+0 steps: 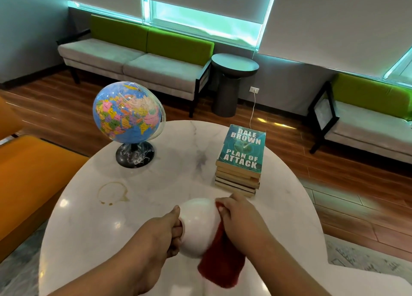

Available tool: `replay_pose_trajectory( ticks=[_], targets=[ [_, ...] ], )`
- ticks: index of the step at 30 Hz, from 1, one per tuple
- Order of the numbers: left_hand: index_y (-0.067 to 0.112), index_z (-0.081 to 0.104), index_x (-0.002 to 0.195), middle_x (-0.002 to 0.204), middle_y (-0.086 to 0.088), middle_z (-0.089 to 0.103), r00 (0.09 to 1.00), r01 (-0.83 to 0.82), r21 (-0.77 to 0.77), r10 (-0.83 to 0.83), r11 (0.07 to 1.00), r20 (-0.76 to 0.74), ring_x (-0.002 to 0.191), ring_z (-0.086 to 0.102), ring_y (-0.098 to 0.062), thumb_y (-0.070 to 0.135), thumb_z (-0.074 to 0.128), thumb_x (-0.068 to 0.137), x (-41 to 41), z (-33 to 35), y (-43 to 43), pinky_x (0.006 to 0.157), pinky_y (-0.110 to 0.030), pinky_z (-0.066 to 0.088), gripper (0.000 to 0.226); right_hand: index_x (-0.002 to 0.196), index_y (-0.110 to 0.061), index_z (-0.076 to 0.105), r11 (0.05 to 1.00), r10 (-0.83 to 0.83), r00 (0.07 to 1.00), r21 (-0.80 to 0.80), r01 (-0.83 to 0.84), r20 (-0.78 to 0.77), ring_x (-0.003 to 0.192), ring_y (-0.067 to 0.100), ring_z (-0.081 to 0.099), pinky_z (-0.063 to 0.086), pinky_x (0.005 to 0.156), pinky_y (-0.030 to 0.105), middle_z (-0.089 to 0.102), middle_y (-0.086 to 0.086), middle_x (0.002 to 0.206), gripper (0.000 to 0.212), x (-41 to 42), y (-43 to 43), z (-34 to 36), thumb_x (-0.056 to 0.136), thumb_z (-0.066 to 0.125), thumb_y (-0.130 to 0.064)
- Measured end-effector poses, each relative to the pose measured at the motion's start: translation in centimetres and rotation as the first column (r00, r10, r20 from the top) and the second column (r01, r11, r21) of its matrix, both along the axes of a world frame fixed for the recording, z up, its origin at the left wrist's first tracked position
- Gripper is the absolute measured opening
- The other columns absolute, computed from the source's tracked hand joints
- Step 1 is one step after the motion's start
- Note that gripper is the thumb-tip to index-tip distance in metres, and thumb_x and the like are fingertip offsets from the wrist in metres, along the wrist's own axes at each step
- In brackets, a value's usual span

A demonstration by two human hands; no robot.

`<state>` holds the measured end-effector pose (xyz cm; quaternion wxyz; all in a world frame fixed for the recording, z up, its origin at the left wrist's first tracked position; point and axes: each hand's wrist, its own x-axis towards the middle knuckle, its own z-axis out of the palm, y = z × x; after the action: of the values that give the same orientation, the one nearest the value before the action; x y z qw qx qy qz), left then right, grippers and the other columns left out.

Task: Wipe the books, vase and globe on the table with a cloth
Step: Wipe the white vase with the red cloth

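**Marble table: vase gripped, cloth pressed to its side**

Lounge setting: a round white marble table [156,180] on a wood floor, with a green-backed sofa [133,59] and a dark side table [234,66] under the windows behind. My left hand [160,231] grips the white vase [196,224] from its left, thumb on top and fingers curled against its wall. My right hand [240,217] is closed on the red cloth [220,262] and presses it to the vase's right side; the loose end of the cloth hangs toward me. The vase is at the near middle of the table, between both hands; whether it rests on the top or is lifted I cannot tell. At far left the globe [128,112] stands on its black base, well apart from the vase. At far right the books [242,160] form one stack, teal cover uppermost, near my right hand but not touching it. A brown ring stain [113,192] marks the top left of the vase.
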<state>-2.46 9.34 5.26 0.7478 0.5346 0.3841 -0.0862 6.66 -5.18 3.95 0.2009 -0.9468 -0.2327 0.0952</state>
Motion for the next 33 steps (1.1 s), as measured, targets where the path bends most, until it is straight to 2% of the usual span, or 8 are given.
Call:
replay_pose_trajectory(
  ticks=[7, 10, 13, 17, 21, 25, 29, 33],
  targets=[
    [0.011, 0.045, 0.077, 0.062, -0.005, 0.036, 0.998, 0.066, 0.042, -0.066, 0.997, 0.012, 0.06, 0.027, -0.017, 0.041, 0.042, 0.1, 0.3, -0.1, 0.0, 0.059, -0.029, 0.029, 0.037, 0.134, -0.031, 0.047, 0.945, 0.321, 0.946, 0.048, -0.323, 0.042, 0.099, 0.014, 0.057, 0.048, 0.089, 0.029, 0.04, -0.01, 0.117, 0.039, -4.0, 2.4, 1.2, 0.096, 0.047, -0.025],
    [0.012, 0.045, 0.08, 0.067, -0.005, 0.036, 0.999, 0.044, 0.054, -0.044, 0.998, 0.002, 0.059, 0.031, -0.017, 0.042, 0.044, 0.099, 0.3, 0.0, 0.2, 0.06, -0.029, 0.031, 0.036, 0.131, -0.033, 0.053, 0.986, 0.144, 0.989, 0.083, -0.145, 0.014, 0.105, 0.013, 0.056, 0.045, 0.094, 0.028, 0.047, -0.01, 0.118, 0.034, -0.8, 1.4, 0.3, 0.1, 0.04, -0.032],
    [0.01, 0.05, 0.08, 0.06, -0.003, 0.038, 0.999, 0.028, 0.062, -0.027, 0.998, -0.024, 0.057, 0.036, -0.018, 0.045, 0.045, 0.098, 0.3, -0.3, 0.2, 0.061, -0.029, 0.036, 0.039, 0.128, -0.031, 0.056, 0.999, 0.041, 0.999, -0.024, -0.041, -0.013, 0.11, 0.013, 0.054, 0.041, 0.098, 0.026, 0.051, -0.007, 0.124, 0.033, 1.3, 0.0, -0.4, 0.101, 0.038, -0.031],
    [0.01, 0.042, 0.082, 0.067, -0.007, 0.031, 0.999, 0.042, 0.059, -0.041, 0.997, -0.017, 0.06, 0.027, -0.019, 0.044, 0.044, 0.099, 0.3, -0.2, 0.3, 0.058, -0.028, 0.029, 0.038, 0.129, -0.03, 0.053, 0.987, 0.159, 0.987, 0.004, -0.159, 0.022, 0.096, 0.009, 0.054, 0.043, 0.091, 0.021, 0.047, -0.011, 0.117, 0.032, -0.9, 1.1, 0.8, 0.099, 0.041, -0.03],
    [0.004, 0.062, 0.081, 0.064, -0.008, 0.045, 0.996, 0.088, 0.064, -0.089, 0.994, 0.013, 0.062, 0.038, -0.02, 0.042, 0.04, 0.1, 0.4, -0.6, 0.3, 0.063, -0.031, 0.035, 0.048, 0.124, -0.024, 0.055, 0.918, 0.396, 0.918, 0.013, -0.396, 0.025, 0.094, 0.019, 0.057, 0.05, 0.086, 0.035, 0.044, -0.007, 0.112, 0.03, -3.6, 2.8, 1.5, 0.094, 0.049, -0.024],
    [0.009, 0.046, 0.083, 0.074, -0.011, 0.034, 1.0, 0.023, 0.039, -0.023, 0.999, 0.02, 0.061, 0.027, -0.019, 0.04, 0.044, 0.099, 0.3, -0.3, 0.3, 0.058, -0.028, 0.028, 0.034, 0.13, -0.032, 0.052, 0.974, 0.219, 0.973, 0.05, -0.223, 0.069, 0.096, 0.013, 0.056, 0.048, 0.089, 0.03, 0.044, -0.01, 0.11, 0.034, -1.2, 2.4, 1.6, 0.099, 0.039, -0.034],
    [0.008, 0.053, 0.073, 0.056, -0.003, 0.044, 0.997, 0.07, 0.066, -0.071, 0.995, 0.012, 0.059, 0.035, -0.019, 0.043, 0.041, 0.099, 0.3, -0.6, 0.2, 0.061, -0.029, 0.033, 0.046, 0.118, -0.022, 0.056, 0.921, 0.384, 0.922, -0.086, -0.379, 0.05, 0.08, 0.017, 0.053, 0.048, 0.077, 0.03, 0.039, -0.007, 0.106, 0.027, -3.4, 3.5, 2.2, 0.092, 0.053, -0.022],
    [0.008, 0.049, 0.076, 0.061, -0.004, 0.039, 0.999, 0.038, 0.056, -0.039, 0.998, 0.014, 0.058, 0.033, -0.019, 0.038, 0.044, 0.099, 0.0, -0.8, 0.4, 0.061, -0.029, 0.032, 0.038, 0.126, -0.033, 0.054, 0.964, 0.257, 0.966, 0.069, -0.258, 0.015, 0.089, 0.01, 0.052, 0.041, 0.082, 0.021, 0.042, -0.014, 0.106, 0.03, -2.4, 2.6, 1.1, 0.098, 0.044, -0.03]
  ],
)
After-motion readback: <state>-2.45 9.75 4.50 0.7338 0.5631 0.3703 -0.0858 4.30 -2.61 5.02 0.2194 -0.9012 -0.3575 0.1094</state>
